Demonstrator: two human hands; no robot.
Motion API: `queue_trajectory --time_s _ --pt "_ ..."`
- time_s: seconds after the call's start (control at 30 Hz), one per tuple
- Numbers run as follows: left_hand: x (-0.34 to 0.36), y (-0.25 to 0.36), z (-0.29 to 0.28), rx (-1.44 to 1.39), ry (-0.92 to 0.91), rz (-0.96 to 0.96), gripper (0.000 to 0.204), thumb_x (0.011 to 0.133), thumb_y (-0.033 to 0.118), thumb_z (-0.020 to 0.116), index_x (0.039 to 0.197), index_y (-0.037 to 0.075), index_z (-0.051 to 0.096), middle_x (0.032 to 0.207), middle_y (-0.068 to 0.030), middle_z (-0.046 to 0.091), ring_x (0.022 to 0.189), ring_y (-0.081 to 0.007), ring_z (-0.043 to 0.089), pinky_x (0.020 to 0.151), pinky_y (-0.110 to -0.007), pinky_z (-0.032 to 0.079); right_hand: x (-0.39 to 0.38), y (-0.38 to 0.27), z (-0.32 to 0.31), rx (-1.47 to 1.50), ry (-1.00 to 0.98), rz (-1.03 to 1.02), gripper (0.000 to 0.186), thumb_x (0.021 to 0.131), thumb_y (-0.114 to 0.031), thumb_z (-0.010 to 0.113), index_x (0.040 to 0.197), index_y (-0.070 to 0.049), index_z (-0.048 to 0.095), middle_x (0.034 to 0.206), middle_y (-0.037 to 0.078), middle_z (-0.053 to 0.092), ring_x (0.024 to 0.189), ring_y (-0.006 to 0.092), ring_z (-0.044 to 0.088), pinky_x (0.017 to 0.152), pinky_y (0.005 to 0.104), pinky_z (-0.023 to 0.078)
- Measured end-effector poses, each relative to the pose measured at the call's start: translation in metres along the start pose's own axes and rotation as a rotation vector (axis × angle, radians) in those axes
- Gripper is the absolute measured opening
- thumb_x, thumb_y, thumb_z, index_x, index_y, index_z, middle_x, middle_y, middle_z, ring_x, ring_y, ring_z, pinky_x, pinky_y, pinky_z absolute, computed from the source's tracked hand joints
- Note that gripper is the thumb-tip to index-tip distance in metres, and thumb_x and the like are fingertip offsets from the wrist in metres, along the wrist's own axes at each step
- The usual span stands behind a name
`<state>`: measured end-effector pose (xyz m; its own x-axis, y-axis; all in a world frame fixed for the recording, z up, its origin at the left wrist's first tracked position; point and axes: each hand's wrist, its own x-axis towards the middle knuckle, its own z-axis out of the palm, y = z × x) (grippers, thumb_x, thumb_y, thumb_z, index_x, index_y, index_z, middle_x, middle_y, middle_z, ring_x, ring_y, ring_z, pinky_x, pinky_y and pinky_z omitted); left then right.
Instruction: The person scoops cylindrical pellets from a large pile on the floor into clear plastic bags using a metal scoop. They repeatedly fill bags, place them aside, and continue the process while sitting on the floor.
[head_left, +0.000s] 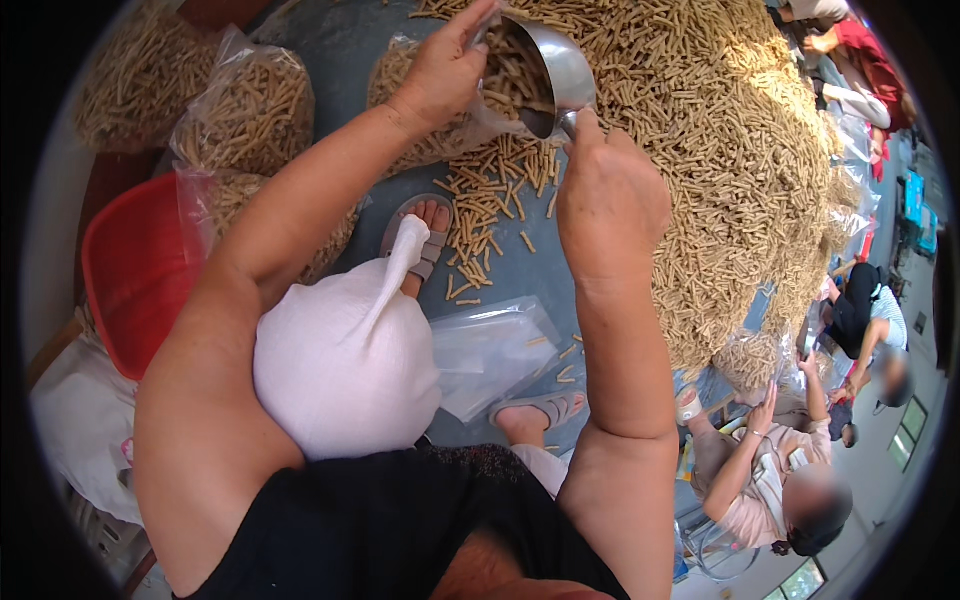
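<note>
We judged the step in hand to be bagging: a metal scoop [568, 68] was tipped at the mouth of a clear bag [440, 142], with tan sticks showing inside both. Our right hand [612, 200] was closed around the scoop's short handle, while our left hand [445, 75] pinched the bag's upper edge just beside the scoop's rim. The two hands were apart from each other — one on metal, one on film. We could not tell whether the sticks were sliding at that instant, nor how full the bag was, since the scoop and our left arm covered part of it.

The bag sat ahead of us, at the near left edge of a large heap [740, 200] of the same sticks; loose sticks [490, 190] lay scattered between it and our feet. As we read it, the next move called for keeping the bag's mouth wide and raising the handle until the scoop ran clear — without spilling over the rim. Flat plastic bags [490, 355] lay near our feet, and filled bags [250, 110] stood to our left.
</note>
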<state>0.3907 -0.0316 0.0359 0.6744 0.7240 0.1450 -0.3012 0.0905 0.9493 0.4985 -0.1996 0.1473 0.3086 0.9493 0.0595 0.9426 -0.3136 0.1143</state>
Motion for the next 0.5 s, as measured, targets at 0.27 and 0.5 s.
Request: queue_trajectory --time_s 0.27,0.5 --pt "-0.010 0.010 -0.010 -0.022 0.117 -0.164 0.057 0.100 0.001 0.040 0.154 0.003 0.019 0.155 -0.0110 0.034 0.096 -0.0117 0.060 0.062 -0.020 0.049 -0.140 0.048 0.077 0.403 -0.047 0.552 0.028 0.090 -0.019 0.065 0.113 -0.003 0.063 0.088 0.017 0.068 0.078 0.0326 0.066 0.068 0.0393 0.051" --pt "-0.004 -0.024 -0.020 -0.006 0.117 -0.031 0.060 0.099 -0.001 0.041 0.154 0.003 0.019 0.156 -0.0124 0.032 0.100 -0.0102 0.060 0.069 -0.018 0.049 -0.322 -0.009 0.178 1.222 -0.287 1.014 0.025 0.093 -0.013 0.064 0.113 0.002 0.062 0.075 0.001 0.057 0.065 0.0083 0.051 0.059 0.0263 0.042"
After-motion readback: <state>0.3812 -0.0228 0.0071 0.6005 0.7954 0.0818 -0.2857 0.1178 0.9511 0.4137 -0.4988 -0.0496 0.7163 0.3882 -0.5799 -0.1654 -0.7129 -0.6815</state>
